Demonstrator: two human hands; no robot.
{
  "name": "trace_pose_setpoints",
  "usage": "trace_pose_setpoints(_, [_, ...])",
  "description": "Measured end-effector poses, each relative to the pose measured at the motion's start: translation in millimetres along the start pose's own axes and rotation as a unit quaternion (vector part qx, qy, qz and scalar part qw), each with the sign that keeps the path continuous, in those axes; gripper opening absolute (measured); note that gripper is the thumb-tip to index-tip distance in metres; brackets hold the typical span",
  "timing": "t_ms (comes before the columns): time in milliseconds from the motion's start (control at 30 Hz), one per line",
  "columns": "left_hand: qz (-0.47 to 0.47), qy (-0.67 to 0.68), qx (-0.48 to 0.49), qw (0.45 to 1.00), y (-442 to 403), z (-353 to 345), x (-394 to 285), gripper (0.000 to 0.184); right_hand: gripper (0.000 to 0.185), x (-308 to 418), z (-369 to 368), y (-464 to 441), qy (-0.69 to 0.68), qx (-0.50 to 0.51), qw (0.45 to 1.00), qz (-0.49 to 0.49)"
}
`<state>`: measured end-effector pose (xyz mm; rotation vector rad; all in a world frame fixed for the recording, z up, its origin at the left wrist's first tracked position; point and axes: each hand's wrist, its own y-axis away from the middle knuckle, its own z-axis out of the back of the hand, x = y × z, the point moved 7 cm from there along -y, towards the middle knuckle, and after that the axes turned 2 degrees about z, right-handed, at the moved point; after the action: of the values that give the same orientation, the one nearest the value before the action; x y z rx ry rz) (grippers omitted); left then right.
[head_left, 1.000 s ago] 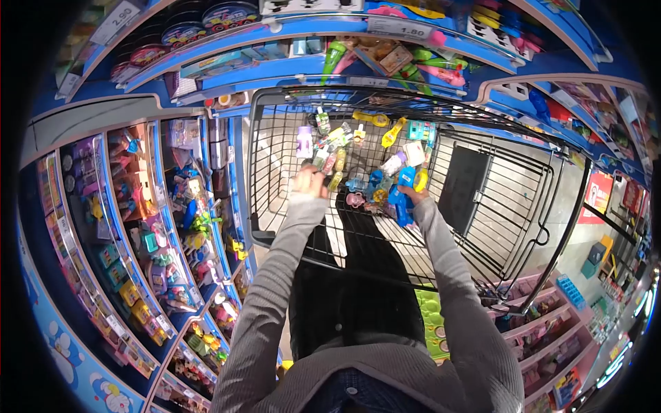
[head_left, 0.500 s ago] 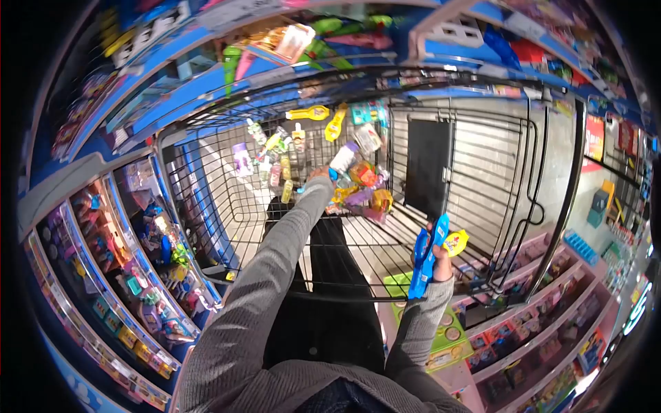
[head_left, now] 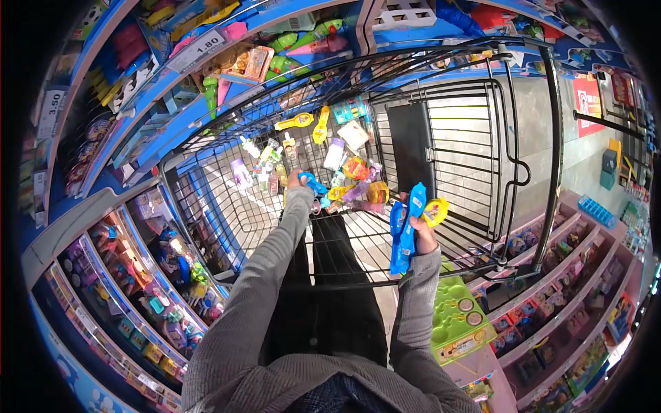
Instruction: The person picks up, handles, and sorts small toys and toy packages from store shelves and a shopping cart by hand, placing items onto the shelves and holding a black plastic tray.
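Note:
My left hand is down inside the black wire shopping cart, closed on a blue item like those in my other hand. Beside it lie several small bottles and packs, among them a white bottle with a purple cap and an orange-red pack. At the cart's near right side, my right hand grips long, narrow blue items and a yellow one held upright together. Their exact kind I cannot make out. Two similar yellow items lie deeper in the cart.
Blue shelves of toys with price tags curve along the far and left sides. Pink shelves with small packages stand at the right. A black panel is fixed in the cart, and a green toy box sits beside my right arm.
My left hand has drawn back left from the white bottle, and the blue item now shows clearly in it. My right hand has shifted slightly left and up with its items. The view has turned.

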<state>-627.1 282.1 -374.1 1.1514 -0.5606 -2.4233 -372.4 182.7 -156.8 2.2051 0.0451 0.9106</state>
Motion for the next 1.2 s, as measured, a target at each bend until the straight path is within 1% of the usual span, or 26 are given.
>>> trace_pose_setpoints(67, [-0.147,-0.062,0.053,0.986,8.6,-2.5,-27.0,0.011,0.064,-4.8,-5.1,-1.4,0.019,0.021,1.000,-0.005])
trace_pose_setpoints(100, [-0.033,0.000,0.144,0.989,22.1,-2.0,-48.8,0.011,0.063,-6.5,-7.2,-0.7,0.032,0.025,0.999,-0.013])
trace_pose_setpoints(133, [-0.031,-0.001,0.143,0.989,19.6,-12.8,-37.7,0.011,0.063,-7.7,-7.9,-0.6,0.032,0.026,0.999,-0.015])
trace_pose_setpoints(167, [-0.003,0.090,0.175,0.980,13.6,-33.1,-16.2,0.012,0.063,-9.4,-7.2,-0.5,0.026,0.020,0.999,-0.018])
trace_pose_setpoints(200, [0.026,0.179,0.206,0.962,11.4,-43.6,-12.4,0.012,0.063,-10.7,-6.6,-0.6,0.021,0.013,0.999,-0.021])
trace_pose_setpoints(233, [0.133,0.129,0.237,0.954,9.7,-53.4,6.3,0.016,0.063,-9.8,-5.6,-0.1,0.022,0.005,0.999,-0.024])
trace_pose_setpoints(267, [0.135,0.129,0.237,0.953,-1.2,-68.3,23.7,0.016,0.063,-11.6,-4.1,-0.3,0.023,0.004,0.999,-0.026])
trace_pose_setpoints(333, [0.126,-0.053,0.261,0.956,-21.1,-108.3,78.9,0.024,0.064,-14.6,1.4,-0.7,0.006,-0.013,0.999,-0.032])
trace_pose_setpoints(367, [0.092,-0.249,0.337,0.903,13.4,-69.6,-16.6,0.030,0.065,-11.2,-2.4,-0.5,0.016,-0.012,0.999,-0.029])
trace_pose_setpoints(400, [0.092,-0.247,0.336,0.904,16.1,-74.2,-19.7,0.030,0.065,-9.5,-5.1,-0.7,0.018,-0.011,0.999,-0.029])
trace_pose_setpoints(467, [-0.026,-0.440,0.384,0.811,21.3,-89.1,-19.6,0.027,0.065,-7.6,-10.6,-0.7,0.016,0.007,1.000,-0.022])
trace_pose_setpoints(500, [0.011,-0.454,0.339,0.824,18.5,-93.8,0.0,0.040,0.066,-6.2,-10.9,-1.0,0.022,0.009,1.000,-0.017])
trace_pose_setpoints(533, [0.009,-0.453,0.338,0.825,16.5,-102.9,16.3,0.040,0.066,-6.3,-10.3,-0.7,0.023,0.009,1.000,-0.015])
trace_pose_setpoints(600, [0.013,-0.451,0.315,0.835,19.5,-97.3,6.3,0.028,0.067,-8.6,-8.5,0.9,0.012,-0.006,0.999,-0.031])
trace_pose_setpoints(633, [0.014,-0.433,0.313,0.845,16.4,-99.4,14.9,0.032,0.063,-7.0,-11.0,1.0,0.004,-0.004,1.000,-0.023])
trace_pose_setpoints(667, [0.013,-0.433,0.312,0.845,20.0,-90.6,5.3,0.032,0.063,-6.8,-11.4,1.1,0.004,-0.003,1.000,-0.023])
trace_pose_setpoints(733, [0.030,-0.359,0.317,0.877,30.7,-62.6,-27.1,0.038,0.057,-7.4,-10.7,-0.4,-0.006,0.003,1.000,-0.009])
trace_pose_setpoints(767, [0.028,-0.359,0.312,0.879,30.6,-55.4,-27.1,0.038,0.053,-10.1,-10.2,-1.8,-0.030,0.010,0.999,-0.006])
trace_pose_setpoints(867, [0.025,-0.333,0.280,0.900,26.1,-21.0,-31.9,0.041,0.053,-15.1,-4.5,-4.2,-0.016,0.023,1.000,-0.003])
trace_pose_setpoints(900, [0.029,-0.330,0.326,0.886,28.5,-12.7,-35.2,0.039,0.048,-13.8,-5.7,-3.4,-0.008,-0.006,1.000,0.000])
trace_pose_setpoints(933, [0.032,-0.325,0.370,0.870,33.8,-3.3,-39.1,0.036,0.048,-16.7,-5.4,-4.9,-0.006,0.005,1.000,0.005])
trace_pose_setpoints(967, [-0.102,-0.332,0.320,0.882,46.7,20.9,-72.3,0.033,0.045,-23.1,4.9,-9.1,0.033,-0.013,0.999,0.009])
trace_pose_setpoints(1000, [-0.169,-0.359,0.308,0.865,55.3,30.9,-84.9,0.032,0.042,-24.7,9.1,-11.6,0.073,-0.030,0.997,0.015])
trace_pose_setpoints(1067, [-0.205,-0.352,0.364,0.838,77.8,54.0,-109.6,0.031,0.037,-35.7,8.4,-10.9,0.095,-0.005,0.995,-0.032])
trace_pose_setpoints(1133, [-0.197,-0.268,0.427,0.841,106.1,84.4,-135.8,0.030,0.033,-58.9,0.8,-10.2,0.084,0.080,0.988,-0.098])
trace_pose_setpoints(1200, [-0.252,-0.264,0.424,0.829,123.7,100.4,-147.5,0.029,0.031,-55.4,-46.0,7.1,0.176,0.147,0.969,-0.088])
